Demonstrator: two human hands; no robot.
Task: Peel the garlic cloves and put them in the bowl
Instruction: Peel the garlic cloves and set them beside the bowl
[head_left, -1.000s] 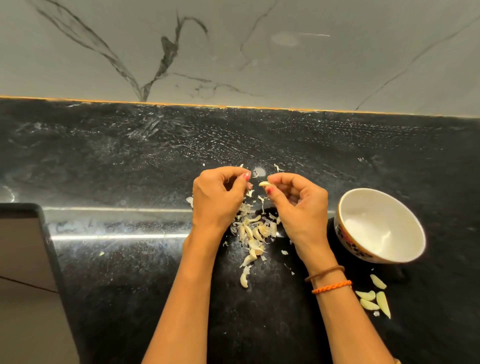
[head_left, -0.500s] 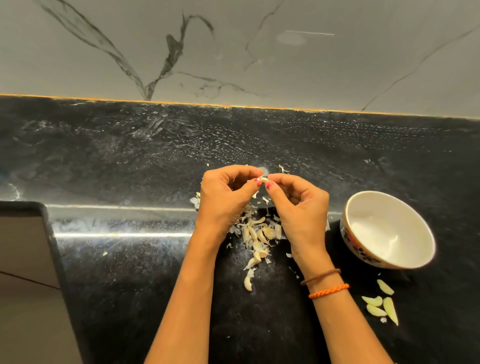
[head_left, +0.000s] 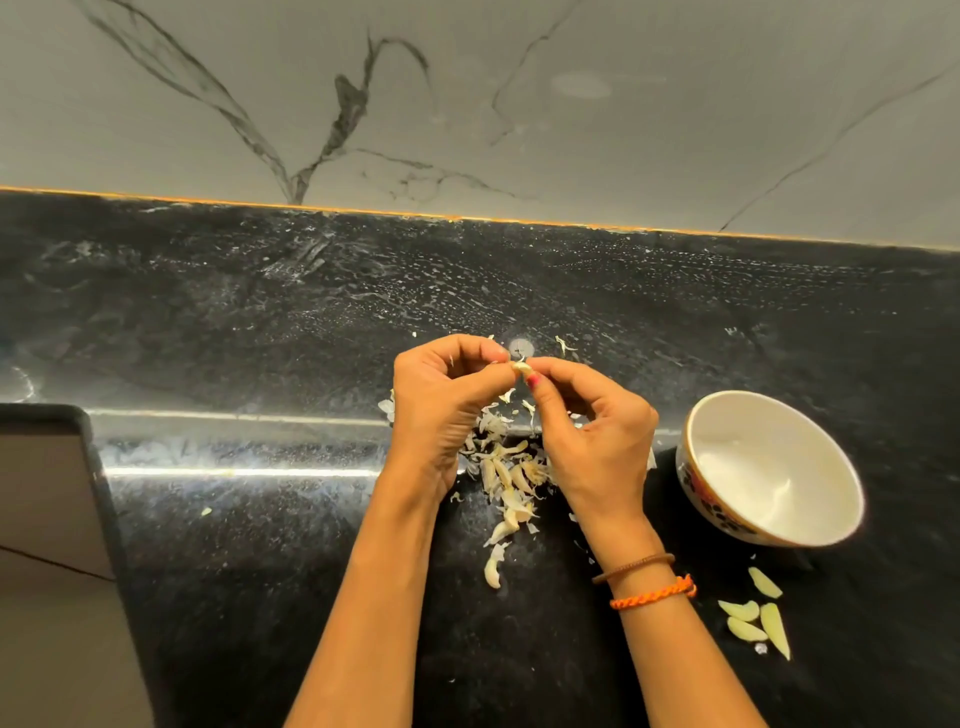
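Garlic clove (head_left: 521, 368) under inspection is held above the black countertop (head_left: 260, 322), at 12 o'clock from the heap of cloves and skins (head_left: 506, 478).

Head view (the only view supplied): the left hand (head_left: 441, 410) and right hand (head_left: 597, 436) meet at their tips, each with curled fingers pinching one end of the clove. How much skin remains on it cannot be told. The bowl (head_left: 701, 499) stands at 3 o'clock from the right hand, just beside it, and looks empty. Four peeled cloves (head_left: 756, 616) lie on the counter at 6 o'clock from the bowl, not in it.

Risks, as judged: the clove is small and held only at the fingertips, so a hard tug on the skin could flick it into the heap, where it would be hard to tell from unpeeled ones. Loose skin flakes may cling to fingers and travel into the bowl. The four cloves outside the bowl may be overlooked.
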